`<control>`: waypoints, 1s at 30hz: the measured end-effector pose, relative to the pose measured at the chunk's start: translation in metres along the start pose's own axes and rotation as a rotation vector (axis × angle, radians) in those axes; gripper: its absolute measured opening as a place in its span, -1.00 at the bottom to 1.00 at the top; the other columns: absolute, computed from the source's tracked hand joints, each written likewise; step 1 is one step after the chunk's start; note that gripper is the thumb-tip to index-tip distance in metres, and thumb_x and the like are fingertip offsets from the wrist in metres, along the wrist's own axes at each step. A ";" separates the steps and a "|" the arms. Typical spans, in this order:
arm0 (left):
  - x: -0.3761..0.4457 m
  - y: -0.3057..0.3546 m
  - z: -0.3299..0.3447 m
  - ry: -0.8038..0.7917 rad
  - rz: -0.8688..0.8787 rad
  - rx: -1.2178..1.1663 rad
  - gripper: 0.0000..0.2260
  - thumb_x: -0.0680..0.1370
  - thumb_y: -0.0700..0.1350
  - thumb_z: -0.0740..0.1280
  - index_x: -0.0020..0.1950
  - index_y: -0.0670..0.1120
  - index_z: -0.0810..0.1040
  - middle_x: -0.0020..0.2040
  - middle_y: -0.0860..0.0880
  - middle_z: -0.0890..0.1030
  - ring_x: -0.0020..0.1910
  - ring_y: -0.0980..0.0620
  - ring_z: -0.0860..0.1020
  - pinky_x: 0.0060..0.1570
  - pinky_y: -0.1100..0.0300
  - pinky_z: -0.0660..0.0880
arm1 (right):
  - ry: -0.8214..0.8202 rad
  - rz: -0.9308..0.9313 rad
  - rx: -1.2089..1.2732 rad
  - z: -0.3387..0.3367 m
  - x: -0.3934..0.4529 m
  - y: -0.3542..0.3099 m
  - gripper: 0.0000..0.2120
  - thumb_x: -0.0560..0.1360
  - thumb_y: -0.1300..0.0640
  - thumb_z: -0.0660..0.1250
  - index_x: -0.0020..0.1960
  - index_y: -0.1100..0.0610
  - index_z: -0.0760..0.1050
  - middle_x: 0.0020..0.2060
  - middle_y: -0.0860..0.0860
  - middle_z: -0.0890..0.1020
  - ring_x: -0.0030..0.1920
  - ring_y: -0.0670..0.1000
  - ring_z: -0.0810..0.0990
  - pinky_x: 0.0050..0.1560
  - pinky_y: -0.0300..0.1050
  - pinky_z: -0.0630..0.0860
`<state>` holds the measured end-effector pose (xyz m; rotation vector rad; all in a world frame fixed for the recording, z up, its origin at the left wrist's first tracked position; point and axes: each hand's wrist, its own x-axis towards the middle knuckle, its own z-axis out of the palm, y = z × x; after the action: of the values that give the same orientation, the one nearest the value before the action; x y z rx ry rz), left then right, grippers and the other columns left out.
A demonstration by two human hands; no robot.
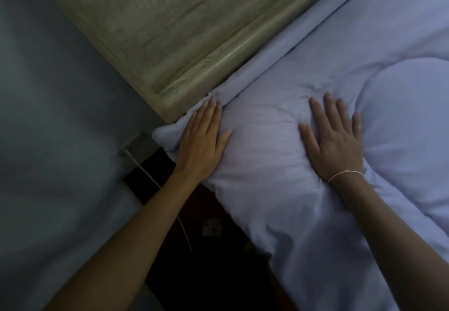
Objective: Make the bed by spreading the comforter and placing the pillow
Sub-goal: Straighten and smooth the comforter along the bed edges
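Your left hand (202, 138) lies flat with straight fingers on the corner of the pale lavender comforter (279, 170), fingertips reaching the wooden headboard (170, 43) just beyond them, and it grips nothing. Your right hand (336, 140), a thin white bracelet (345, 174) at its wrist, presses palm down with fingers spread on the same comforter, which puffs up between the two hands and runs on past the right one over the bed. Below your left forearm, a white cord (145, 172) trails over the dark floor (206, 262) beside the bed's edge.
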<state>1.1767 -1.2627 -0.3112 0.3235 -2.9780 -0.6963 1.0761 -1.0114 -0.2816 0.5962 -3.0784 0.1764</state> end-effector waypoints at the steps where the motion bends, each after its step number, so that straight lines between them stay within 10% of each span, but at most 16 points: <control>1: -0.003 -0.009 0.005 -0.059 0.023 0.010 -0.39 0.61 0.19 -0.09 0.53 -0.17 0.05 0.55 -0.11 0.09 0.52 0.04 0.04 0.50 0.13 -0.05 | 0.003 0.000 0.003 0.000 0.000 0.000 -0.43 0.57 -0.25 -0.09 0.53 -0.08 0.07 0.53 0.01 0.15 0.53 0.09 0.09 0.50 0.15 -0.02; 12: 0.017 -0.018 0.018 -0.319 -0.342 -0.585 -0.47 0.63 0.17 -0.11 0.55 -0.04 0.02 0.54 0.08 0.10 0.49 0.18 0.09 0.50 0.17 -0.04 | 0.033 0.014 0.009 0.001 0.001 -0.001 -0.44 0.59 -0.23 -0.07 0.53 -0.05 0.09 0.52 0.05 0.18 0.53 0.11 0.11 0.49 0.16 -0.01; 19: 0.030 -0.005 -0.015 -0.143 -0.090 -0.312 -0.60 0.66 -0.05 0.05 0.47 -0.14 0.28 0.43 -0.14 0.38 0.38 -0.06 0.36 0.41 0.02 0.27 | -0.023 -0.083 -0.037 0.006 -0.040 -0.037 -0.41 0.57 -0.17 -0.03 0.55 0.04 0.06 0.53 0.10 0.13 0.53 0.20 0.08 0.48 0.24 0.01; 24: 0.079 0.048 -0.034 -0.054 0.065 -0.303 -0.63 0.65 -0.14 0.09 0.44 -0.24 0.31 0.44 -0.17 0.36 0.42 -0.05 0.32 0.35 0.32 0.14 | -0.011 -0.223 -0.026 0.015 -0.071 -0.070 -0.39 0.55 -0.18 0.07 0.54 0.00 0.08 0.53 0.10 0.11 0.53 0.24 0.03 0.49 0.22 0.01; 30: 0.136 0.084 0.008 -0.257 0.120 -0.209 -0.52 0.66 0.00 0.03 0.53 -0.17 0.07 0.56 -0.15 0.06 0.53 -0.01 0.04 0.48 0.22 -0.07 | -0.156 -0.544 -0.142 0.052 -0.125 -0.105 -0.34 0.46 -0.11 0.28 0.50 0.06 0.22 0.52 0.08 0.18 0.51 0.26 0.04 0.50 0.19 -0.10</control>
<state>1.0271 -1.2156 -0.2792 0.0431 -3.0849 -1.0989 1.2324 -1.0671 -0.3243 1.4540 -2.8875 -0.0955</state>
